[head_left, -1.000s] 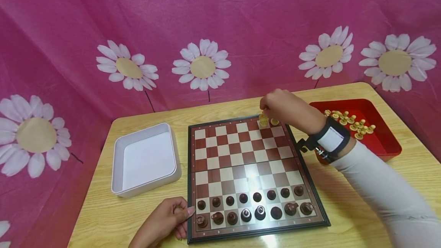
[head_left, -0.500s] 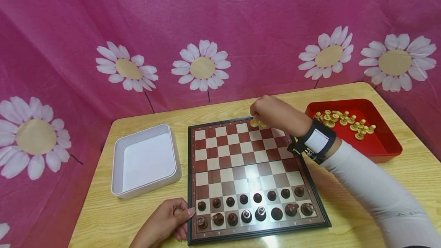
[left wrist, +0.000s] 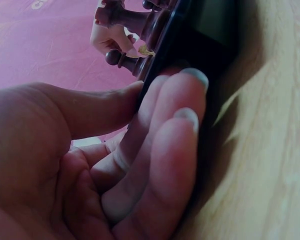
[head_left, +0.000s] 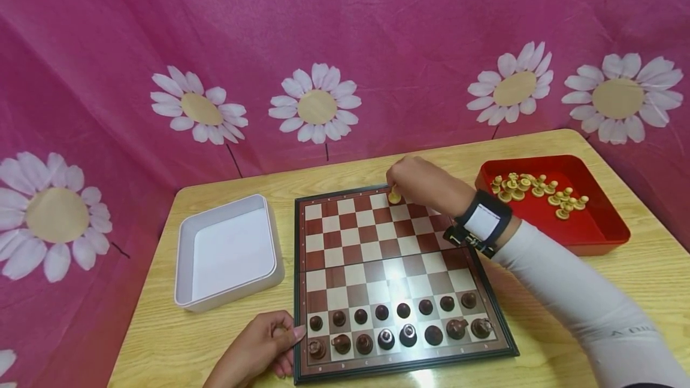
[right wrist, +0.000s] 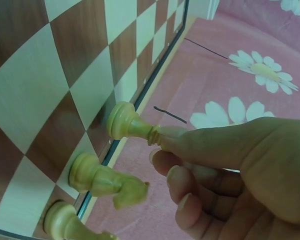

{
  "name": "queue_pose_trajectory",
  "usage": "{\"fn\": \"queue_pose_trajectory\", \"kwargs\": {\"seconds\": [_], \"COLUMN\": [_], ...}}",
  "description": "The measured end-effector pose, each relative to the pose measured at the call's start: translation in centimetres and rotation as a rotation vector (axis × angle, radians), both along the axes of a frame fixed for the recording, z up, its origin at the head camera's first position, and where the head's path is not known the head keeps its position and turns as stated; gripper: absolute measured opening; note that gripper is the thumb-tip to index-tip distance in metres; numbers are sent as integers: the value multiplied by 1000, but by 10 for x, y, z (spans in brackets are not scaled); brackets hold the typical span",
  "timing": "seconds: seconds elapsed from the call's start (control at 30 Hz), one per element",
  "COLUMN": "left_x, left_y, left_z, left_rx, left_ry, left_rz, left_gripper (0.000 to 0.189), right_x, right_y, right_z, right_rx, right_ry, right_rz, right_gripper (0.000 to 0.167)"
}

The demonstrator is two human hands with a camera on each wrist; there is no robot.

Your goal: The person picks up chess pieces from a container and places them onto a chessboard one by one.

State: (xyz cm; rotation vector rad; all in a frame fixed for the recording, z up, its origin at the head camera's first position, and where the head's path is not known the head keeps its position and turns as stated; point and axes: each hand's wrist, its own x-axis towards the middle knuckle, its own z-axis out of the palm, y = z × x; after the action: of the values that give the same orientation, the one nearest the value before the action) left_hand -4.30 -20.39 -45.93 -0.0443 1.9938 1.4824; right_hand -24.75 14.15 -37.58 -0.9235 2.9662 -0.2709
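My right hand [head_left: 423, 181] pinches a pale yellow chess piece [right wrist: 125, 122] between thumb and fingers at the chessboard's far edge. Its head is hidden by the fingers; whether its base touches the square, I cannot tell. Beside it in the right wrist view stand a pale knight [right wrist: 107, 180] and another pale piece [right wrist: 65, 222], cut off by the frame. With the thumb on the rim and fingers curled at the side, my left hand [head_left: 261, 340] grips the chessboard [head_left: 336, 297] near its front left corner. Dark chess pieces [head_left: 381, 312] fill the two near rows.
A red tray [head_left: 593, 220] at the right holds several pale chess pieces [head_left: 512, 186]. On the left lies a white tray [head_left: 232, 250]. Behind the wooden table [head_left: 145, 328] hangs a pink flowered cloth [head_left: 399, 47].
My right hand has moved left along the far edge and slightly nearer, with the pale piece in its fingers. My left hand stays at the chessboard's rim.
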Motion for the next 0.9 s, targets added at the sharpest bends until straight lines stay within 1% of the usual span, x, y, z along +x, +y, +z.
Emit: {"fn": "queue_pose_trajectory", "kwargs": {"seconds": [0.2,0.47,0.67,0.9], "left_x": [0,0,0,0], "left_y": [0,0,1,0], "left_z": [0,1,1,-1], "left_rx": [6,-8,-13,-13], "left_ry": [-5,-14,-9,0], "left_rz": [-8,1,3,10], "left_gripper": [30,29,29,30], "right_x": [1,2,2,2], "right_y": [-2,-2,-2,-2], "right_z": [-4,-5,-5,-4], "right_rx": [-7,-19,-3,-8], "right_ry": [-23,8,1,-13], "right_rz": [12,33,31,24], "right_gripper": [14,12,16,20]}}
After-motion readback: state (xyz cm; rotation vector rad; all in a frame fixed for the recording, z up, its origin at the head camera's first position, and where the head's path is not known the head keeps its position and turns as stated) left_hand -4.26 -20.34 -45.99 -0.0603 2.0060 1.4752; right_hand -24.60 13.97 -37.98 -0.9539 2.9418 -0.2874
